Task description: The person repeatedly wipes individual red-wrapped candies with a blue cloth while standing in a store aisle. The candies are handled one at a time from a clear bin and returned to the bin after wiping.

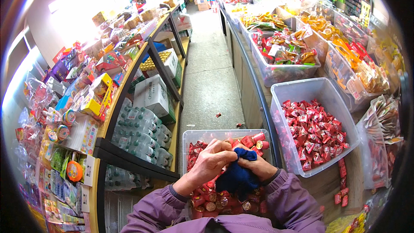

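Note:
Both of my hands are raised above a clear plastic bin [226,132] of red-wrapped sweets [210,197], close to my body. My right hand [262,168] grips a dark blue knitted cloth [237,179], perhaps a glove, which hangs down over the sweets. At the cloth's upper edge, the fingers of my left hand [212,159] are pinched together on it. Their tips are partly hidden behind the knuckles. Cylindrical red packs with round golden ends [262,145] lie in the bin, and smaller red pieces fill its far left corner.
Another clear bin [278,90], holding small red packets [313,129], stands on the counter at right. Loose red packets [343,181] lie beside it. Shelving [139,160] with bottled water packs [136,129] and cartons [153,94] borders the aisle floor [210,94]. A red scrap [218,115] lies there.

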### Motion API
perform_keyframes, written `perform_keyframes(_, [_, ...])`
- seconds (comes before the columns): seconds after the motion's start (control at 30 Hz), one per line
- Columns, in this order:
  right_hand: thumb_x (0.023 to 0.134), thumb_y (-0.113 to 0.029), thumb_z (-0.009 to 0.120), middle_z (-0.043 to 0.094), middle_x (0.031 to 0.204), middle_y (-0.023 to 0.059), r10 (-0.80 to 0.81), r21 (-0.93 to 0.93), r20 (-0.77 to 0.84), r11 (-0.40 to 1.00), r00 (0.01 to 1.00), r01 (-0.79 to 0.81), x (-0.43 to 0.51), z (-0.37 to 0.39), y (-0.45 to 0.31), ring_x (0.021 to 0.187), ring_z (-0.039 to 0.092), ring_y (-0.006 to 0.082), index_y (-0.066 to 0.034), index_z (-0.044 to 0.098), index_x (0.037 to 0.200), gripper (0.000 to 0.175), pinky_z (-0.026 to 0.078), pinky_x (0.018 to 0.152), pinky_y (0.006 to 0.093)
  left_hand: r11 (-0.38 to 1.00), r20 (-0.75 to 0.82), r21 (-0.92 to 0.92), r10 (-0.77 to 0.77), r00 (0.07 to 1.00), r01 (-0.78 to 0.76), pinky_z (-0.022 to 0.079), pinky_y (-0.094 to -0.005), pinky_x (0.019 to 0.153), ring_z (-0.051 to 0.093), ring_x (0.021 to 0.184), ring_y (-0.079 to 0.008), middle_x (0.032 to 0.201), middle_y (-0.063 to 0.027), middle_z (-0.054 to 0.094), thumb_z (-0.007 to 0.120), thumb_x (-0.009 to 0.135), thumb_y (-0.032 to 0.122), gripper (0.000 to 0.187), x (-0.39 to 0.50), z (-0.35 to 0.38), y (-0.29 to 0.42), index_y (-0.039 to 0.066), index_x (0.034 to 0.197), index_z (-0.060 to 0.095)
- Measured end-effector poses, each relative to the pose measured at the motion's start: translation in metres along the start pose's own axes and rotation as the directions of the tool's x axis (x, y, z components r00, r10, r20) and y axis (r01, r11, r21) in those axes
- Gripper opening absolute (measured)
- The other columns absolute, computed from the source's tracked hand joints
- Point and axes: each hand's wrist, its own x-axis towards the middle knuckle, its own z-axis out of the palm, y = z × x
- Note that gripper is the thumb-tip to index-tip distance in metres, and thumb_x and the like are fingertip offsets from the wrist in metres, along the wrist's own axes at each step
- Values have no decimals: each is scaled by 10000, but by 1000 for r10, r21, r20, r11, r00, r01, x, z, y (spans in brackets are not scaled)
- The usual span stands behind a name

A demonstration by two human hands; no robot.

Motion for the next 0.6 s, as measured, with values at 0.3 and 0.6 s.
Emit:
perform_keyframes(0.3, [927, -76, 606, 604, 1043, 1, -32, 128, -42, 991, 999, 37, 11, -22, 31, 954, 586, 104, -73, 533, 1213, 296, 481, 875, 287, 961, 197, -275, 87, 977, -30, 519, -315, 723, 640, 836, -189, 901, -86, 643, 652, 886, 17, 13, 47, -6, 25, 18, 878, 663])
perform_keyframes(0.6, [958, -169, 611, 493, 1355, 77, -242, -340, -233, 928, 942, 155, 13, -16, 33, 1236, 470, 167, -56, 444, 1382, 470, 397, 1042, 361, 991, 352, -119, -19, 936, 65, 538, -381, 807, 679, 940, -313, 1185, -207, 618, 623, 904, 91, 421, 107, 37, 60, 31, 1313, 543])
